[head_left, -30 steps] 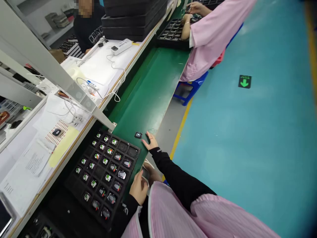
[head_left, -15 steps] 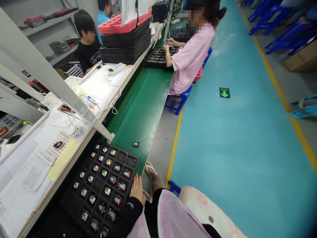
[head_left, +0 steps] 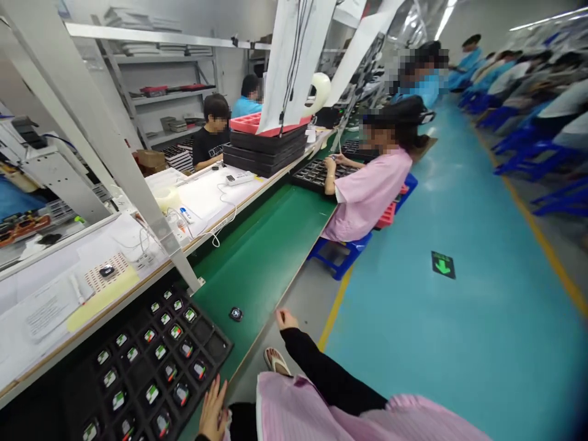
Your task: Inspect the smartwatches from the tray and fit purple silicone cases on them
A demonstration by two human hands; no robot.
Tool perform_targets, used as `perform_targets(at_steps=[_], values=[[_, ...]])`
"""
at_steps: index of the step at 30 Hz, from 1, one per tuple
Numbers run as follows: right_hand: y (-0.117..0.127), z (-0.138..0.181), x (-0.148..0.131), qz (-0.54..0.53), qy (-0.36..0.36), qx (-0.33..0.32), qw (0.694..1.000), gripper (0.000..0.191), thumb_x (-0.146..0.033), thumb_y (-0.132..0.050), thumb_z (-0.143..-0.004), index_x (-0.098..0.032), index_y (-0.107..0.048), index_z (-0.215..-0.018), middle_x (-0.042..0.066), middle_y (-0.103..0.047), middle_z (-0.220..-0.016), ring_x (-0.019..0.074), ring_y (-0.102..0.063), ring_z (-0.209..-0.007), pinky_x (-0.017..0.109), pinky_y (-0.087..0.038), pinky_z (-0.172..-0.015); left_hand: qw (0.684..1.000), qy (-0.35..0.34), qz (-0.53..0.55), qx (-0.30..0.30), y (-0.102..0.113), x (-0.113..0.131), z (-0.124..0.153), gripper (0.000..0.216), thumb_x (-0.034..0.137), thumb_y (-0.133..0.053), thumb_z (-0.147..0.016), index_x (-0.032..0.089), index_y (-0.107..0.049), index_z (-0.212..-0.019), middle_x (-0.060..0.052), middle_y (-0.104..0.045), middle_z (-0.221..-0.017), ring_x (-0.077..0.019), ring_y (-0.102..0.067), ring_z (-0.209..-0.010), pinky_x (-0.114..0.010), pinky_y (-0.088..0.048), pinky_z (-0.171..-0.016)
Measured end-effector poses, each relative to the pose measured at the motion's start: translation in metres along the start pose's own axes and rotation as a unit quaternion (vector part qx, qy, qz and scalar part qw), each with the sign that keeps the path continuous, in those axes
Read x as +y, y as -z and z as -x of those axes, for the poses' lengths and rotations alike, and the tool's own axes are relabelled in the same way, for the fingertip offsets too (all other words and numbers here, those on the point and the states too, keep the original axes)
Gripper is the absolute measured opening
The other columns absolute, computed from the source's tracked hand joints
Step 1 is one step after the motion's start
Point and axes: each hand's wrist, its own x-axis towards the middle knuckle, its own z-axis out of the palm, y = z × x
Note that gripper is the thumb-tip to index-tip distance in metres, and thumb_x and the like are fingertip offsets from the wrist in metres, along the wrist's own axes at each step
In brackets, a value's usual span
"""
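My left hand (head_left: pixel 214 407) lies with fingers stretched out along the near right edge of a black foam tray (head_left: pixel 209 331). Smartwatch bodies with lit screens, such as this one (head_left: pixel 160 351), sit in many of its square pockets; a few pockets hold none. Beyond the tray, a single smartwatch body (head_left: pixel 236 314) lies face up on the green bench top. My right hand (head_left: pixel 285 318) hovers by the bench's front edge, to the right of that watch and apart from it. Its fingers are curled in, and I cannot see whether anything is inside them.
A raised shelf (head_left: pixel 37 343) along the left carries papers, a dark watch-like piece (head_left: pixel 107 271) and cables. A slanted white post (head_left: pixel 158 220) rises from it. Further along stand stacked black trays (head_left: pixel 266 153). A co-worker in pink (head_left: pixel 372 184) sits at the bench's far part.
My right hand has come into view at the bench edge. The view has tilted up, so the tray and my left hand appear lower and further left. The left hand remains at the tray's edge.
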Motion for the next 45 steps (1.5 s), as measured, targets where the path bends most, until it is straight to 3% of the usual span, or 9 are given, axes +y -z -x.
perform_targets(at_steps=[3,6,12,17,20,28,36,42,45], values=[[-0.023,-0.044,-0.016,0.009,0.043,-0.08,0.996,0.037,-0.041,-0.047,-0.097,-0.01,-0.058,-0.114,0.003,-0.06,-0.086,0.0055,-0.057,-0.075,0.022,-0.053,-0.078,0.991,0.051,0.054,0.114,-0.009,0.028,0.004,0.066,0.011,-0.031,-0.079,0.02,-0.053,-0.141,-0.005,-0.037,-0.152,-0.0216,-0.033,-0.143,-0.043,-0.027,-0.119],[-0.05,-0.057,-0.032,0.028,0.086,-0.154,0.984,0.05,-0.04,-0.059,-0.09,-0.011,-0.051,-0.13,0.007,-0.062,-0.105,0.0083,-0.059,-0.088,0.026,-0.053,-0.088,0.963,0.106,0.12,0.214,-0.011,0.054,0.001,0.058,0.011,-0.026,-0.085,0.011,-0.059,-0.133,-0.012,-0.052,-0.141,-0.0234,-0.047,-0.133,-0.044,-0.032,-0.116],[-0.087,-0.032,-0.044,0.113,0.103,-0.198,0.968,0.082,-0.057,-0.066,-0.078,-0.01,-0.045,-0.141,0.019,-0.051,-0.125,0.0309,-0.049,-0.12,0.042,-0.041,-0.101,0.922,0.226,0.148,0.277,-0.024,0.084,0.004,0.056,0.011,-0.041,-0.084,0.005,-0.048,-0.139,-0.018,-0.052,-0.135,-0.0245,-0.05,-0.125,-0.039,-0.038,-0.111],[-0.1,-0.022,-0.046,0.147,0.146,-0.216,0.954,0.076,-0.058,-0.065,-0.077,-0.014,-0.05,-0.137,0.018,-0.052,-0.122,0.031,-0.049,-0.117,0.039,-0.036,-0.097,0.882,0.315,0.153,0.316,-0.027,0.096,0.039,0.07,0.01,-0.037,-0.084,0.003,-0.02,-0.151,-0.017,-0.053,-0.125,-0.0201,-0.051,-0.117,-0.033,-0.038,-0.109],[-0.102,-0.019,-0.042,0.148,0.17,-0.215,0.95,0.066,-0.054,-0.066,-0.077,-0.016,-0.055,-0.13,0.015,-0.054,-0.117,0.0268,-0.049,-0.113,0.034,-0.033,-0.093,0.87,0.351,0.148,0.313,-0.018,0.089,0.06,0.072,0.012,-0.035,-0.087,0.001,-0.009,-0.154,-0.017,-0.053,-0.118,-0.0209,-0.051,-0.11,-0.033,-0.039,-0.106],[-0.117,0.002,-0.028,0.114,0.153,-0.176,0.966,0.051,-0.049,-0.057,-0.083,-0.014,-0.061,-0.12,0.015,-0.053,-0.117,0.0251,-0.045,-0.11,0.031,-0.028,-0.089,0.887,0.353,0.122,0.272,0.009,0.057,0.081,0.066,0.004,-0.039,-0.081,0.013,-0.041,-0.146,-0.013,-0.055,-0.112,-0.0224,-0.05,-0.106,-0.036,-0.039,-0.103],[-0.118,0.003,-0.04,0.043,0.146,-0.172,0.973,0.044,-0.046,-0.065,-0.077,-0.017,-0.067,-0.109,0.01,-0.058,-0.111,0.0222,-0.05,-0.109,0.034,-0.034,-0.096,0.902,0.292,0.105,0.301,0.025,0.037,0.073,0.051,0.008,-0.037,-0.082,0.006,-0.051,-0.131,-0.011,-0.057,-0.095,-0.0202,-0.056,-0.092,-0.032,-0.045,-0.093],[-0.126,0.013,-0.072,-0.036,0.144,-0.141,0.979,0.041,-0.04,-0.062,-0.081,-0.015,-0.064,-0.113,0.01,-0.058,-0.108,0.0137,-0.057,-0.1,0.026,-0.047,-0.092,0.901,0.223,0.09,0.361,0.007,0.011,0.062,0.047,0.017,-0.034,-0.084,0.005,-0.051,-0.126,-0.013,-0.059,-0.089,-0.0251,-0.059,-0.086,-0.038,-0.047,-0.087],[-0.131,0.022,-0.086,-0.063,0.169,-0.161,0.97,0.041,-0.038,-0.068,-0.076,-0.018,-0.065,-0.111,0.007,-0.06,-0.104,0.0118,-0.059,-0.094,0.022,-0.05,-0.088,0.891,0.203,0.074,0.4,-0.006,0.001,0.055,0.044,0.02,-0.036,-0.082,0.007,-0.052,-0.121,-0.013,-0.06,-0.087,-0.0256,-0.06,-0.082,-0.039,-0.047,-0.085]])
